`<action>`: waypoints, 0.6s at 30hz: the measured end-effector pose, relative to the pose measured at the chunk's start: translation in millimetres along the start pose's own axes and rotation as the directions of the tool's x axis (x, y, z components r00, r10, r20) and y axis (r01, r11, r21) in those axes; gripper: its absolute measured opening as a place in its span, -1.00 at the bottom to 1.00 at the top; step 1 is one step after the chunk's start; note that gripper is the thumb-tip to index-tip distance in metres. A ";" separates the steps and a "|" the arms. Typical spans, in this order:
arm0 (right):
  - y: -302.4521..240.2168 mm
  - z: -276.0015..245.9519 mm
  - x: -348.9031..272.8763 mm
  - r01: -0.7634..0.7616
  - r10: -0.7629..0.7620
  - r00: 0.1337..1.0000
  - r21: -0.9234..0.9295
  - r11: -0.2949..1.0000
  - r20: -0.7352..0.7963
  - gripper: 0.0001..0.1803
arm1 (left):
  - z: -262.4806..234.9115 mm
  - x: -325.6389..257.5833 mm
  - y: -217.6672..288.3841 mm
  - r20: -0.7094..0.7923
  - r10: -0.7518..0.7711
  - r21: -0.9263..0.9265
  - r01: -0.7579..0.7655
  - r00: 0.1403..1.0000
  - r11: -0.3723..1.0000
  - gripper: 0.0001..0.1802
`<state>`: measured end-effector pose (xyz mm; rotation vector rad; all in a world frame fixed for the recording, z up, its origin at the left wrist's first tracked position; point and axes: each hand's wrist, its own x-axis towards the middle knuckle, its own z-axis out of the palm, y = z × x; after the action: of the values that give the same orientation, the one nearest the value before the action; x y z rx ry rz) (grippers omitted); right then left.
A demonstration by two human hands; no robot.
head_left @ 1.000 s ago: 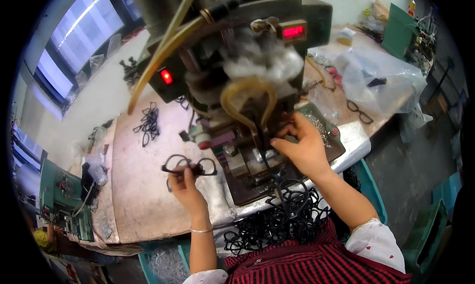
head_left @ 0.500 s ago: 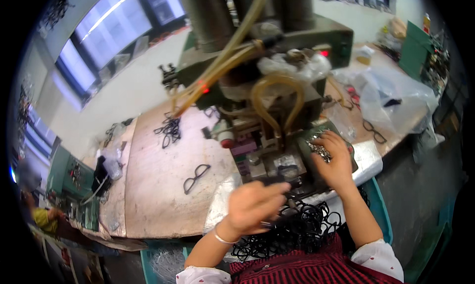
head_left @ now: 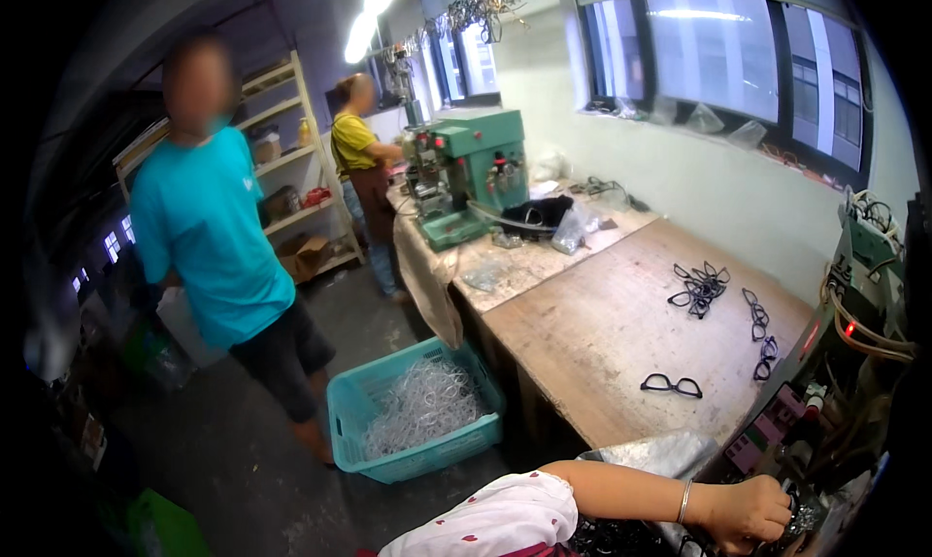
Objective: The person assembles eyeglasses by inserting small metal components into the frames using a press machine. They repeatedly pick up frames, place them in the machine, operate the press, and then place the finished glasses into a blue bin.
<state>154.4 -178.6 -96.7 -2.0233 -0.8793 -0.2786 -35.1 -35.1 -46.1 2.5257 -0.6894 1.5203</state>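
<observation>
My left hand (head_left: 748,513), with a bracelet at its wrist, is at the lower right beside the dark bed of the bench machine (head_left: 767,431). Its fingers are curled closed; what they hold, if anything, I cannot make out. Shiny clear and dark material (head_left: 804,518) lies right by the fingertips. Under my forearm, part of a heap of black eyeglass frames (head_left: 607,538) shows. My right hand is out of the picture.
One black eyeglass frame (head_left: 671,386) lies on the wooden table (head_left: 573,314), with a cluster of frames (head_left: 699,287) farther back. A teal crate (head_left: 388,472) of clear plastic scraps stands on the floor. A person in turquoise (head_left: 209,236) stands left; another (head_left: 359,159) works near a green machine (head_left: 476,154).
The view has swung far to the left, bringing the two people and the crate into sight. My right hand has left the picture. My left hand stays by the machine, its fingers now curled.
</observation>
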 end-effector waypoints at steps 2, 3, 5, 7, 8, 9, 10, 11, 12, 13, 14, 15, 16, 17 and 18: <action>-9.8 2.0 -0.4 0.016 -0.016 1.000 -0.023 1.000 -0.006 -0.64 | 14.4 -0.2 -5.5 -0.079 -0.037 -0.030 0.035 0.996 0.999 -0.74; -11.4 3.0 0.8 0.023 -0.023 1.000 -0.030 0.999 -0.008 -0.65 | 14.9 -4.4 -10.8 -0.016 -0.009 -0.016 0.009 1.000 1.000 -0.77; -8.4 2.2 -2.5 0.015 -0.016 1.000 -0.052 0.999 -0.014 -0.65 | 16.2 -10.5 -3.3 -0.079 -0.095 0.028 0.097 0.992 0.995 -0.80; -5.2 2.4 -5.3 0.020 -0.020 1.000 -0.060 0.998 -0.013 -0.66 | 11.7 -16.0 12.8 -0.143 -0.179 0.078 0.191 0.973 0.978 -0.80; -0.9 0.8 -7.0 0.016 -0.017 1.000 -0.075 0.997 -0.016 -0.66 | 9.8 -19.7 19.6 -0.177 -0.216 0.090 0.234 0.960 0.968 -0.79; 6.2 1.6 -7.3 0.009 -0.010 1.000 -0.073 0.997 -0.013 -0.67 | 6.5 -24.3 26.9 -0.211 -0.251 0.101 0.276 0.945 0.956 -0.77; 13.6 -5.1 -10.1 -0.006 0.004 1.000 -0.090 0.996 -0.022 -0.67 | 3.4 -27.1 34.1 -0.239 -0.277 0.091 0.305 0.931 0.948 -0.74; 41.7 0.4 -10.5 -0.052 0.053 0.998 0.040 0.998 -0.021 -0.63 | -13.1 -47.7 37.3 -0.180 -0.266 0.176 0.297 0.947 0.939 -0.77; 60.8 2.2 -9.0 -0.057 0.059 0.998 0.099 0.993 -0.010 -0.66 | -27.3 -59.5 30.1 -0.226 -0.231 0.303 0.294 0.946 0.906 -0.77; 74.0 9.9 -2.5 -0.050 0.044 0.998 0.159 0.986 0.041 -0.68 | -49.5 -67.3 26.2 -0.053 -0.499 0.434 0.470 0.865 0.769 -0.81; 86.7 18.4 5.0 -0.047 0.030 0.997 0.217 0.975 0.077 -0.70 | -66.1 -86.7 -0.1 -0.270 -0.502 0.377 0.570 0.821 0.730 -0.85; 91.0 26.5 9.4 -0.054 0.024 0.992 0.248 0.967 0.120 -0.72 | -90.0 -95.6 -15.5 -0.227 -0.775 0.276 0.802 0.590 0.529 -0.85; 71.7 22.6 9.9 -0.003 -0.049 0.988 0.344 0.939 0.143 -0.72 | -101.2 -114.4 -35.9 -0.113 -0.951 0.496 0.846 0.287 0.196 -0.80; 68.7 28.3 14.5 0.019 -0.056 0.991 0.279 0.960 0.125 -0.75 | -109.8 -126.5 -52.6 -0.044 -0.979 0.702 0.703 0.200 0.112 -0.73; 58.9 32.0 14.0 -0.018 -0.022 0.993 0.322 0.946 0.119 -0.78 | -107.7 -163.2 -71.2 -0.084 -0.994 0.786 0.617 0.076 -0.020 -0.69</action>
<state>200.3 -167.2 -146.2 -1.7464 -0.9357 -0.0087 -155.5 115.6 -124.3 2.6261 1.6716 0.4460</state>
